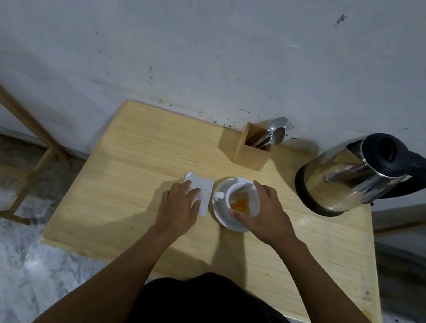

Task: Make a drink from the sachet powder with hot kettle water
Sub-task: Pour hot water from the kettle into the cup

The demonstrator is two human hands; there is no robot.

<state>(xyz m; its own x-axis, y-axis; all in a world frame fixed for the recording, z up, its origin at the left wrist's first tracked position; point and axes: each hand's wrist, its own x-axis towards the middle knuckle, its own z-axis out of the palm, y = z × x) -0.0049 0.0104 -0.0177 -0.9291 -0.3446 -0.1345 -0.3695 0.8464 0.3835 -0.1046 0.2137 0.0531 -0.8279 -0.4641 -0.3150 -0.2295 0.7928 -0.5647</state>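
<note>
A white cup stands on a white saucer in the middle of the wooden table. Orange powder lies in the cup's bottom. My right hand spans the cup from the right, thumb on the near rim and fingers on the far rim. A flat white paper sachet or napkin lies just left of the saucer; I cannot tell which it is. My left hand rests flat on its near part, fingers laid over it. A steel kettle with a black lid and handle stands at the back right.
A wooden holder with several spoons and a fork stands at the back, between cup and kettle. The table butts against a grey wall. A wooden frame stands on the marble floor to the left.
</note>
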